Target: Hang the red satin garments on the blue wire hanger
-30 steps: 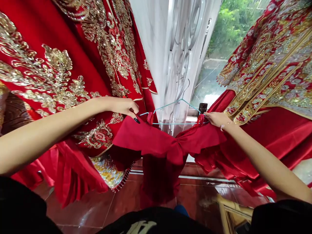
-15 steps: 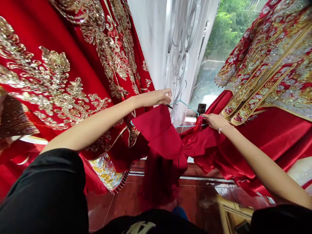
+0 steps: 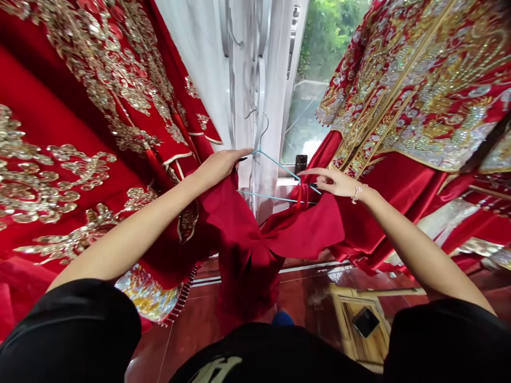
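A plain red garment (image 3: 255, 239) hangs by thin red loops from a light blue wire hanger (image 3: 275, 183) in front of me. My left hand (image 3: 221, 164) is closed on the hanger's upper left side, near the base of its metal hook. My right hand (image 3: 333, 182) is at the hanger's right end. Its fingers pinch the red loop (image 3: 298, 192) there, with the forefinger stretched out.
Heavy red robes with gold embroidery hang at the left (image 3: 80, 138) and at the right (image 3: 419, 106). A white sheer curtain (image 3: 239, 69) and a window (image 3: 315, 64) lie ahead. Below are a glossy red floor and a wooden stool (image 3: 359, 319) with a dark phone on it.
My left hand left the hanger's left end and rose to its upper part by the hook. The view swung, shifting everything left. My right hand stayed at the right end.
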